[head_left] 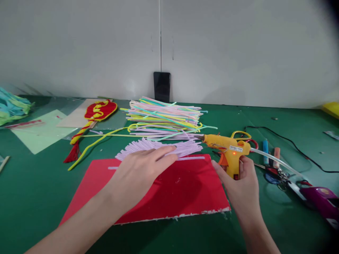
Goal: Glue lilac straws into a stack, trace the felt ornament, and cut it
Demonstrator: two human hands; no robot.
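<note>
My left hand lies flat, fingers stretched, on a fan of pale purple pipe cleaners spread over the top edge of a red board. My right hand is wrapped round the handle of a yellow glue gun whose orange light is on. Its nozzle points left at the right end of the purple fan. A clear glue stick sticks out of the gun's back.
A stack of pastel pipe cleaners lies behind the fan. A red and yellow ornament with a tassel sits at the left. Scissors, pens, keys and a purple tool lie at the right. A black phone leans on the wall.
</note>
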